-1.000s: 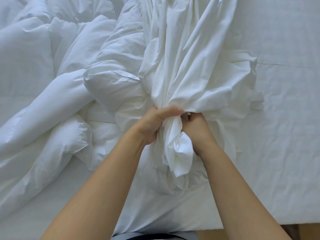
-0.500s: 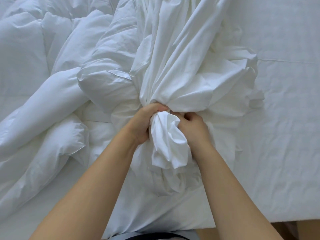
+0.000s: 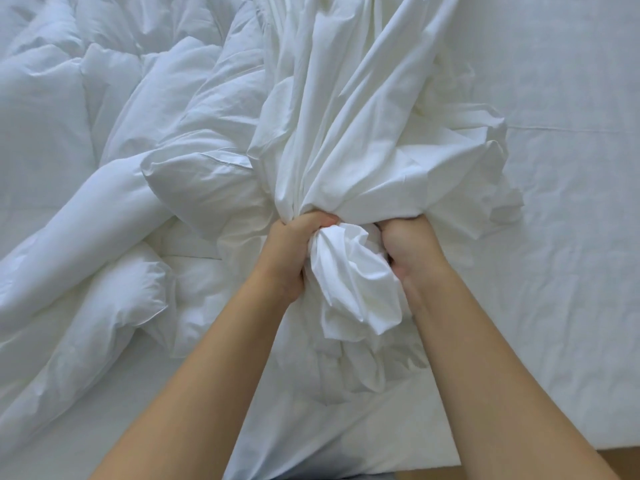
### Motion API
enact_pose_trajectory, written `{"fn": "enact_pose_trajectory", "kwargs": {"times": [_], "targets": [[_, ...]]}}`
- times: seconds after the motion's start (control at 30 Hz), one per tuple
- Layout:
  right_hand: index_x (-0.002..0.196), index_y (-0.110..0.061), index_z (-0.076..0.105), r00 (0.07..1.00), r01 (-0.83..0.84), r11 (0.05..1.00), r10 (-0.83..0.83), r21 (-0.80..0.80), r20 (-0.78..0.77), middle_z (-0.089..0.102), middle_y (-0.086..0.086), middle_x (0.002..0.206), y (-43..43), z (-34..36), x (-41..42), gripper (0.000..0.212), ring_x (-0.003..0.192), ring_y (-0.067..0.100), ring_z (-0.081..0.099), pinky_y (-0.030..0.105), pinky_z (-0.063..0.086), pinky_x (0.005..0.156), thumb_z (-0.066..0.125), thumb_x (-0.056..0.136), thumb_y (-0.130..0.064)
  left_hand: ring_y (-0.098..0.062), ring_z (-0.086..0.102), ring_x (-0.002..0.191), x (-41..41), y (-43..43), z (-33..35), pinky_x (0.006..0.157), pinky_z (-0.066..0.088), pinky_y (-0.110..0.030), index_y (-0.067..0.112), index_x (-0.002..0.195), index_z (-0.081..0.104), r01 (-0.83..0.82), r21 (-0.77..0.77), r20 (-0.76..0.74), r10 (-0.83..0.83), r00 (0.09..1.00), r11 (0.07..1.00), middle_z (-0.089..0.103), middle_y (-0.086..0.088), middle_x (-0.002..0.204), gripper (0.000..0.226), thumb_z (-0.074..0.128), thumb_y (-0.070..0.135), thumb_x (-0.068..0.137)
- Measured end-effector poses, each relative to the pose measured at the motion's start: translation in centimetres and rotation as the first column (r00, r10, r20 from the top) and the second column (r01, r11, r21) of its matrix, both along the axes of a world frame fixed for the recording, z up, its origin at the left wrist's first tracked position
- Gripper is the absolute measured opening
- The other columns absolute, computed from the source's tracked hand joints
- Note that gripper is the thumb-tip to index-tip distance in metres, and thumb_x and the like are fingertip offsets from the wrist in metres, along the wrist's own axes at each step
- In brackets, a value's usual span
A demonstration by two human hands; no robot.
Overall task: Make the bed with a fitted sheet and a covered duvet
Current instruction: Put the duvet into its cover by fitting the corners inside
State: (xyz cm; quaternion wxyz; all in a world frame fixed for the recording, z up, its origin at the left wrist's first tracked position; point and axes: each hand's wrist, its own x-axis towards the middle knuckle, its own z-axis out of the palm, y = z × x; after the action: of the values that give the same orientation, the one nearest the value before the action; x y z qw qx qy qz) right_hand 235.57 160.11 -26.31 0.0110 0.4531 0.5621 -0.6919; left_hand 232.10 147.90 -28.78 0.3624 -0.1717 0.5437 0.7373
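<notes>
- Duvet cover (image 3: 346, 140): thin white cloth, cinched to a tight neck at the grip. Folds fan out beyond it; a crumpled end hangs on the near side.
- Duvet (image 3: 138, 174): puffy, white, rumpled, left of grip.
- Fitted sheet (image 3: 571, 254): flat, lightly creased, right of grip.

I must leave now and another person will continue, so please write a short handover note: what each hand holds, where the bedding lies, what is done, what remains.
Left hand: fingers grip the gathered duvet cover from its left side.
Right hand: grips the same bunch from the right.
Duvet: crumpled in a heap left of the cover, touching it.
Fitted sheet: spread flat at the right; looks done.
Left: get the duvet into the cover (how much is already inside cannot be told), then spread it flat.
</notes>
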Motion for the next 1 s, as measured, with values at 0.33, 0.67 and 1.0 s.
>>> {"fn": "enact_pose_trajectory", "kwargs": {"times": [0.33,0.67,1.0], "targets": [[0.094,-0.015,0.071,0.982,-0.105,0.994,0.104,-0.002,0.156,0.073,0.004,0.09,-0.1,-0.4,3.1,0.028,0.089,0.024,0.068,0.039,0.054,0.08,0.051,0.091,-0.036,-0.021,0.065,0.074,0.3,0.1,1.1,0.071,0.051,-0.031,0.009,0.094,0.063,0.085,0.317,0.118,-0.128,0.985,0.945,0.066,-0.006,0.078,0.029,0.058,0.023,0.07],[0.092,-0.013,0.057,0.985,0.073,0.913,-0.13,0.401,0.116,0.063,0.004,0.09,1.9,-2.0,3.2,0.004,0.088,0.022,0.06,0.034,0.05,0.081,0.057,0.088,-0.015,-0.02,0.068,0.069,0.5,-0.3,-0.2,0.063,0.055,-0.026,0.007,0.096,0.062,0.071,0.362,0.129,-0.125,0.984,0.929,0.068,-0.006,0.074,0.031,0.053,0.021,0.07],[0.098,-0.021,0.063,0.936,-0.353,0.878,0.329,0.325,0.127,0.066,-0.006,0.085,-0.1,0.2,3.9,0.034,0.08,0.009,0.062,0.022,0.049,0.07,0.066,0.076,-0.046,-0.021,0.067,0.072,0.3,-0.4,-0.6,0.066,0.054,-0.029,0.007,0.093,0.062,0.094,0.338,0.164,-0.157,0.974,0.936,0.067,-0.008,0.075,0.029,0.054,0.026,0.073]]}}
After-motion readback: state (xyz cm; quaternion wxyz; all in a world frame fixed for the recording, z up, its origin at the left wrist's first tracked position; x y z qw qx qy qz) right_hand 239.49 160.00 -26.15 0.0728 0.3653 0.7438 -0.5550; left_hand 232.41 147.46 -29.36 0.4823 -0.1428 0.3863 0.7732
